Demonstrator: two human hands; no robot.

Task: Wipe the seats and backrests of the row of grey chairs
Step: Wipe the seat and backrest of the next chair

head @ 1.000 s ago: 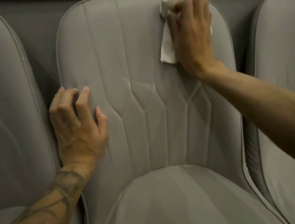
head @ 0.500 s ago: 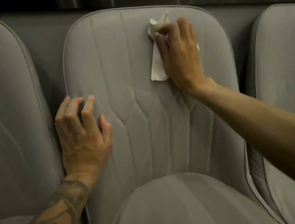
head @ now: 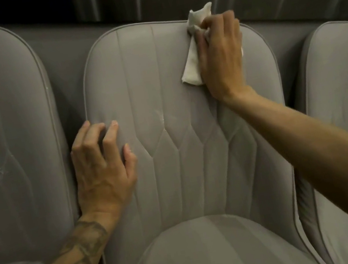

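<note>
Backrest (head: 177, 119) being wiped near its top edge: right hand (head: 222, 58) pinches the cloth (head: 191, 68), whose bunched end, seemingly loose, could slip behind.

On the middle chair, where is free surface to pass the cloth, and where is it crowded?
Free: the upper backrest left of the white cloth; the quilted centre between left hand and right forearm; the seat cushion. Crowded: the top right corner under the right hand, the left edge under the left hand.
</note>
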